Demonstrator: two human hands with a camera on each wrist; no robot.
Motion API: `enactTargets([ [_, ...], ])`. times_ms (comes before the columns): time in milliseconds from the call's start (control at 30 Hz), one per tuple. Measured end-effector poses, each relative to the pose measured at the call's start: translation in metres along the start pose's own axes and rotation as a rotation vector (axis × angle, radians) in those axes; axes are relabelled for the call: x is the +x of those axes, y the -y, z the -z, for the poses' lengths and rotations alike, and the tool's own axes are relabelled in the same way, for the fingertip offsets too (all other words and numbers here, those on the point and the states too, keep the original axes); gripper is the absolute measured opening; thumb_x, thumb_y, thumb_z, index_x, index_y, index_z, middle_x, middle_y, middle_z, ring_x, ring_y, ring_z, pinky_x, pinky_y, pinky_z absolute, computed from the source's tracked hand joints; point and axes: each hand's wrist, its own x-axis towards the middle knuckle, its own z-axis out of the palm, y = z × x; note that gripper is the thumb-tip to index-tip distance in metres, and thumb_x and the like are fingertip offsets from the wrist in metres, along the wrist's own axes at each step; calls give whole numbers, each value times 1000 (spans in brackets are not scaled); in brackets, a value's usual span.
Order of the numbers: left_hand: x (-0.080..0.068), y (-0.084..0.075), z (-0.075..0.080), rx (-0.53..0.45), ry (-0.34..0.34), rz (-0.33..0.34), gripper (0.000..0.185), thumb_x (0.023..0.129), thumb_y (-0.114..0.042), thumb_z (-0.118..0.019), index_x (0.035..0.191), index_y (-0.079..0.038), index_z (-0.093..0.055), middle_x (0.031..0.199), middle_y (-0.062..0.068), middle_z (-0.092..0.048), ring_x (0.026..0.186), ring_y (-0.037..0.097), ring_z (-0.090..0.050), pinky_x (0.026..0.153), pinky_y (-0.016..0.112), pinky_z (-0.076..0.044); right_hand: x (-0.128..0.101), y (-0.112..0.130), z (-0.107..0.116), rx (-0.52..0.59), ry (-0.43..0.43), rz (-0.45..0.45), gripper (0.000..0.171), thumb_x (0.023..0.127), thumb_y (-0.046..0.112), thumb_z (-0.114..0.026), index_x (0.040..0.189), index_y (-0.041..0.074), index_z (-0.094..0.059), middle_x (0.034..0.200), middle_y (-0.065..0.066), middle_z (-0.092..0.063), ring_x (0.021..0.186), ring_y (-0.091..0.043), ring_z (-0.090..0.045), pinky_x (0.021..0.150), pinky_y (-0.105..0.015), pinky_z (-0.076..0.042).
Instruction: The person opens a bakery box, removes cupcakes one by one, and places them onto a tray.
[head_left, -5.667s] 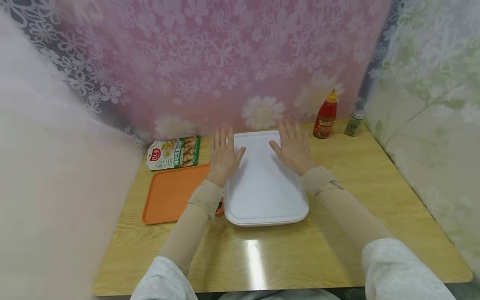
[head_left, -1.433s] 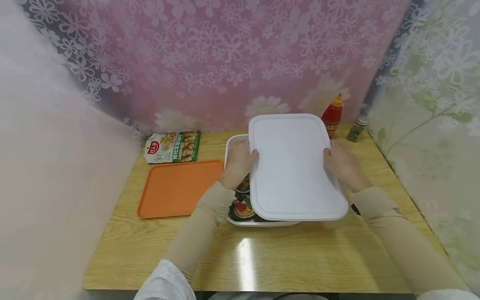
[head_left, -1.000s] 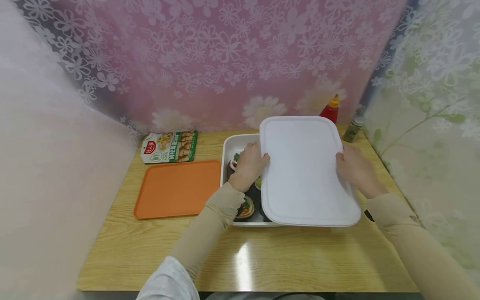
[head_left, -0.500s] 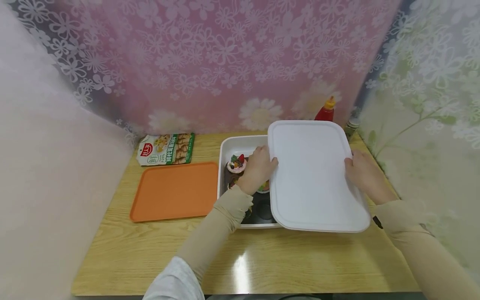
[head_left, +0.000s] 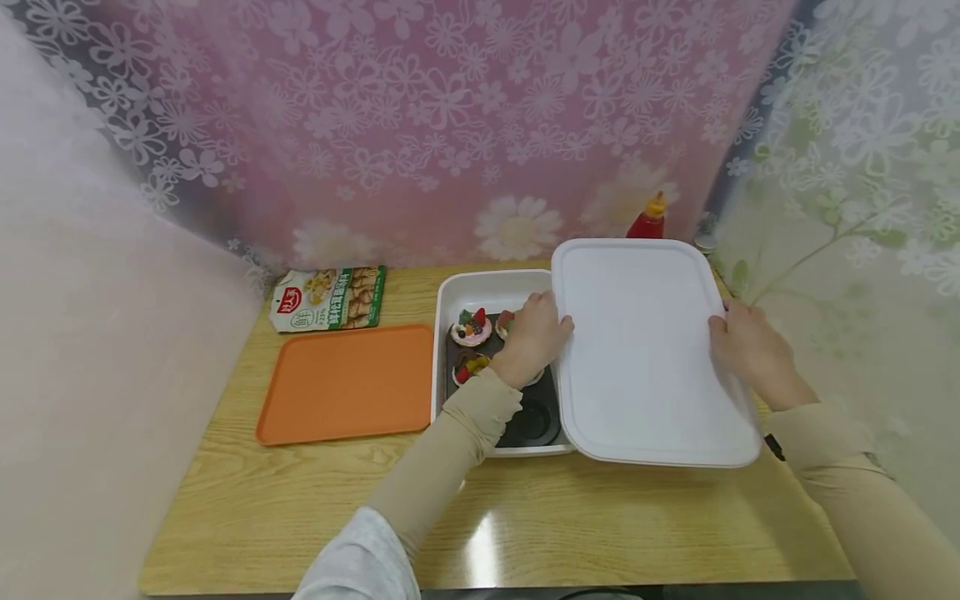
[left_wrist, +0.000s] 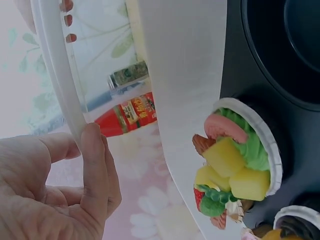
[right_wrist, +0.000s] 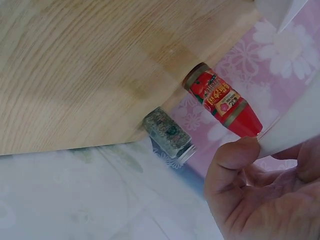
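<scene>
A white rectangular lid (head_left: 645,358) is raised between both hands, its flat top facing the head camera. My left hand (head_left: 531,340) pinches its left edge, thumb on top and fingers beneath. At the opposite edge, my right hand (head_left: 757,354) grips it the same way; in the right wrist view the thumb presses the rim of the lid (right_wrist: 300,120). Below and to the left stands a white box (head_left: 438,350), partly covered by the lid. Inside lies a black muffin pan (left_wrist: 235,65) with several fruit-topped cupcakes, including one with green cream and yellow cubes (left_wrist: 237,160).
An orange tray (head_left: 345,383) lies left of the box, with a green-and-white food packet (head_left: 327,298) behind it. At the back right, a red sauce bottle (right_wrist: 220,97) and a small spice jar (right_wrist: 167,132) stand behind the lid. Curtained walls border the wooden table (head_left: 315,525).
Earlier the lid covered the box, both hands spread flat over it. Now they grip its edges and have carried it up and rightward, uncovering the pan and cupcakes.
</scene>
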Motion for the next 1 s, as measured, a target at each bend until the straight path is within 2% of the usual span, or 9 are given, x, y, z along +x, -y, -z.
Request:
enactTargets([
  [333, 3, -11, -10, 20, 30, -8, 57, 109, -32, -56, 153, 3, -48, 146, 18, -58, 125, 27, -66, 105, 38, -57, -3, -17, 4, -1, -18, -33, 64, 112, 37, -26, 145, -17, -35, 135, -45, -43, 119, -66, -47, 88, -75, -42],
  [633, 3, -22, -21, 22, 43, -11, 52, 107, -31, -58, 147, 3, -54, 138, 16, -63, 113, 28, -69, 92, 37, -60, -6, -35, 5, -6, -42, -29, 57, 112, 36, -29, 138, -13, -41, 128, -42, -47, 113, -63, -51, 82, -73, -42],
  [767, 3, -25, -25, 13, 66, 13, 54, 107, -31, -58, 149, 2, -52, 141, 15, -61, 115, 26, -68, 93, 35, -59, -7, -39, 5, -16, -47, -34, 56, 112, 36, -31, 138, -13, -41, 128, -42, -48, 112, -61, -52, 81, -71, -42],
  [900, 4, -28, -29, -6, 96, 37, 53, 107, -30, -58, 148, 2, -52, 137, 14, -61, 105, 23, -67, 84, 32, -60, -8, -44, 7, -25, -42, -29, 57, 112, 34, -32, 140, -15, -41, 129, -44, -49, 112, -61, -53, 82, -70, -44],
  [1000, 5, -32, -31, -25, 112, 36, 52, 107, -28, -58, 148, 3, -52, 137, 14, -60, 102, 22, -67, 83, 32, -62, -9, -48, 8, -33, -27, -35, 58, 112, 34, -31, 141, -15, -39, 130, -45, -49, 111, -61, -54, 80, -69, -45],
])
